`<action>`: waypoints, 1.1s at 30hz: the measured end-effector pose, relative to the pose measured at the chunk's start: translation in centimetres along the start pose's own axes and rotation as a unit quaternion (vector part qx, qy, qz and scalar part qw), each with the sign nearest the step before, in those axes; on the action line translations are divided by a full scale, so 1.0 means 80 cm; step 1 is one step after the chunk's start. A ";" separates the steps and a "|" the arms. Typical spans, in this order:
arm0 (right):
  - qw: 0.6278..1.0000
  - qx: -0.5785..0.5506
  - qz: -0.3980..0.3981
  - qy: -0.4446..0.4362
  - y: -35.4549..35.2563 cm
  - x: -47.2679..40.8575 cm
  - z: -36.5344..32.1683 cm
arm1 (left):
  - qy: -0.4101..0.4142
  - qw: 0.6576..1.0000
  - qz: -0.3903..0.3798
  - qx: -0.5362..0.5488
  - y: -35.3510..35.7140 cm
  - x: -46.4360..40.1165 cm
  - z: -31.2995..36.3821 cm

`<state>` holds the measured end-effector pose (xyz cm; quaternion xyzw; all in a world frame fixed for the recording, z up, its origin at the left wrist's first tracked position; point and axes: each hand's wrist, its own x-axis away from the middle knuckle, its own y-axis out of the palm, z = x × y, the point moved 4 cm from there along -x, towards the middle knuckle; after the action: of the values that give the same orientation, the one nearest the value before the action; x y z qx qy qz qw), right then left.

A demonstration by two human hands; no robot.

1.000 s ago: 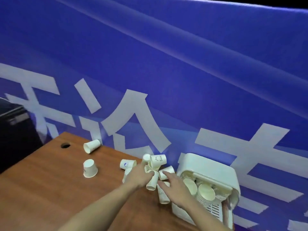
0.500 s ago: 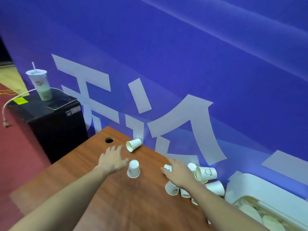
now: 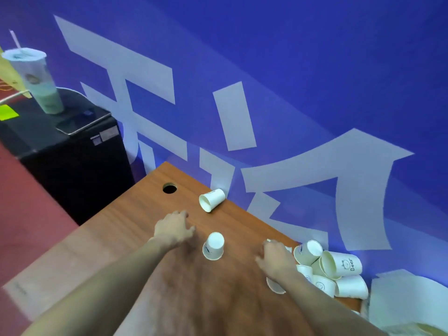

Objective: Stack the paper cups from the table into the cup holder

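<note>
Two bare hands reach over the wooden bench (image 3: pixel 135 229), and two paper cups sit apart from the rest. One cup on its side (image 3: pixel 211 199) lies near the blue banner (image 3: pixel 315 81), its open mouth turned toward the camera and a small print on its wall. One upturned cup (image 3: pixel 213 246) stands mouth down between the hands, its flat base facing up and a small dark mark low on its wall. At the right, against the banner, a heap of cups (image 3: pixel 334 275) lies jumbled; at least six can be made out, all white to pale cream, most of them on their sides and touching one another, and one, the Bear cup (image 3: pixel 344 264), carries a small drawing and the word "Bear". The exact count in the heap cannot be told, since the right arm covers part of it. The left hand (image 3: pixel 173 227) hovers just left of the upturned cup, its fingers loosely bent and holding nothing. The right hand (image 3: pixel 275 259) lies at the near edge of the heap; whether its fingers hold a cup cannot be told, as they are blurred and turned away. The white cup holder (image 3: pixel 407 301) shows only partly at the lower right corner, just beside the heap.
</note>
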<state>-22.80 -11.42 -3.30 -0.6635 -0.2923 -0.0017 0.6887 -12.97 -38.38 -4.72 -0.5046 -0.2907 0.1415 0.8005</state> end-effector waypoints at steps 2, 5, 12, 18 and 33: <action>0.997 -0.027 0.008 0.068 0.004 -0.021 0.029 | -0.010 1.000 -0.001 0.021 0.008 -0.026 0.003; 0.974 -0.133 0.028 0.183 0.017 -0.051 0.083 | -0.045 0.996 0.004 0.072 0.020 -0.066 0.011; 0.947 -0.199 -0.022 0.251 0.056 -0.086 0.140 | -0.098 0.981 0.005 0.166 0.059 -0.136 0.038; 0.930 -0.280 -0.041 0.234 0.064 -0.095 0.141 | -0.111 0.971 0.013 0.210 0.083 -0.175 0.054; 0.907 -0.378 0.091 0.159 0.010 -0.024 0.144 | 0.009 0.985 0.163 0.049 0.009 -0.099 0.078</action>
<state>-28.69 -1.55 -5.36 -0.8889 -0.0947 -0.1553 0.4205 -22.98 -37.61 -5.90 -0.5064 -0.1897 0.2797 0.7933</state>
